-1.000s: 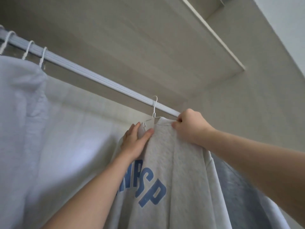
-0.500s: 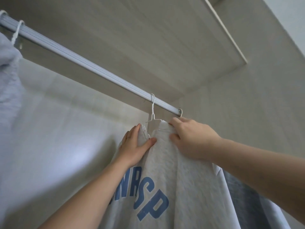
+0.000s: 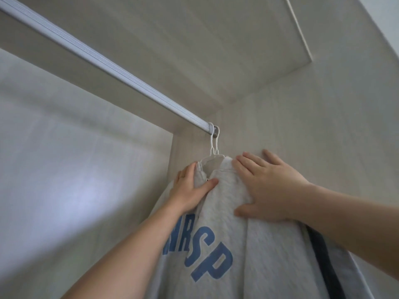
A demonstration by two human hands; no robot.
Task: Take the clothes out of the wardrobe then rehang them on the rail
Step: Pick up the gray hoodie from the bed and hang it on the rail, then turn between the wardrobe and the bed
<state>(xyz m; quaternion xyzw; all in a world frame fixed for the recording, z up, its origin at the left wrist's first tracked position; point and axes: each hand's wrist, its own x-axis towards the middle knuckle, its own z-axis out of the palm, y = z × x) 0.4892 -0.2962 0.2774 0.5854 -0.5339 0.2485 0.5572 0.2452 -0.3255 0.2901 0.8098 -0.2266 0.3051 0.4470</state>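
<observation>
A light grey sweatshirt (image 3: 224,244) with blue letters hangs on a white hanger (image 3: 212,147), hooked at the far right end of the white rail (image 3: 112,69). My left hand (image 3: 190,190) grips the sweatshirt's left shoulder near the collar, thumb across the front. My right hand (image 3: 267,186) lies flat with spread fingers on its right shoulder, pressing it toward the side wall. Two hanger hooks seem to sit together at the rail's end. A darker garment (image 3: 323,262) shows behind the sweatshirt at the right.
The wardrobe's side wall (image 3: 302,115) is directly right of the hanger. A shelf underside (image 3: 194,39) runs above the rail. The back panel (image 3: 75,158) lies to the left, and the rail left of the hanger is bare in view.
The hanger and sweatshirt slid right along the rail to its end. My right hand went from gripping the shoulder to lying flat. The pale garments at the left left the view.
</observation>
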